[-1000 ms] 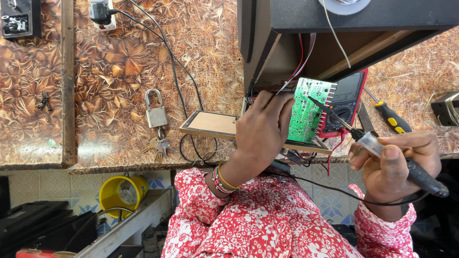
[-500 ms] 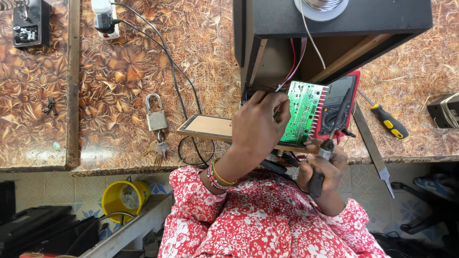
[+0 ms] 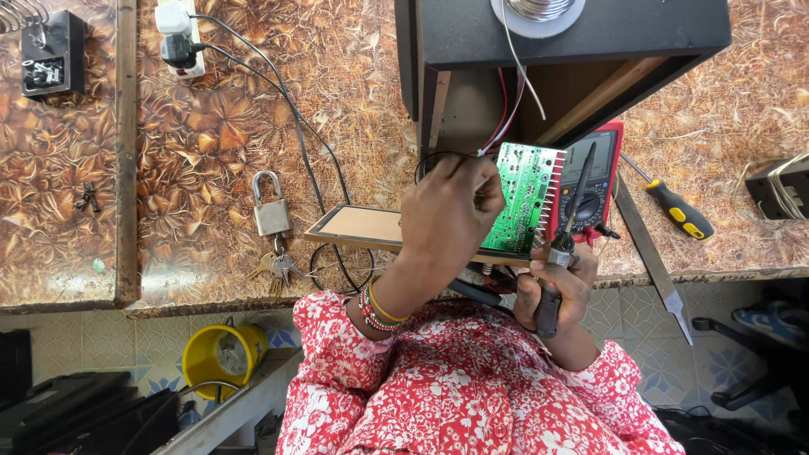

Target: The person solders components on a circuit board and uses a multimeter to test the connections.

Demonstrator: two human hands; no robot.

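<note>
Circuit board [image 3: 524, 200], green, stood tilted at bench edge, just in front of black box [image 3: 573, 42]; left hand [image 3: 447, 215] covered board's left side, fingers curled round its edge; right hand [image 3: 556, 286] just below board, fist closed on soldering iron [image 3: 563, 244], tip pointing up beside board; red multimeter [image 3: 594, 181] right behind board; padlock [image 3: 271, 206] well left of board.

Green circuit board [image 3: 524, 198] tilted upright at table edge, black soldering iron [image 3: 563, 244] tip up beside it
</note>
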